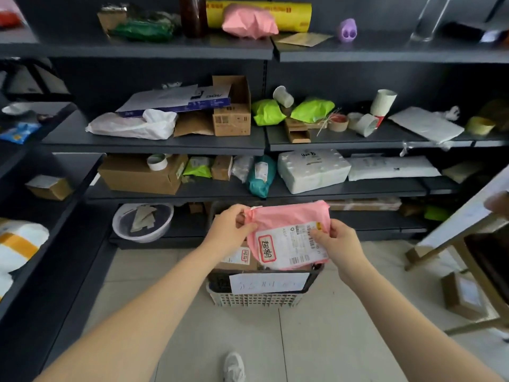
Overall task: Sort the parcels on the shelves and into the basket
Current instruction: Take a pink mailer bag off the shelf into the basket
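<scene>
I hold a pink parcel (286,230) with a white shipping label and a red-framed sticker, just above the basket (256,297) on the floor. My left hand (230,227) grips its upper left corner. My right hand (334,244) pinches its right edge over the label. The basket is a pale lattice crate with a paper sign on its front; a cardboard box (237,257) with a similar sticker lies inside it. Dark grey shelves (154,146) behind carry many parcels.
Another pink parcel (249,22) lies on the top shelf, green ones (292,110) and a teal one (260,176) lower down. A clear bowl (143,223) sits on the bottom shelf. A wooden table (465,216) and a floor box (462,295) stand right.
</scene>
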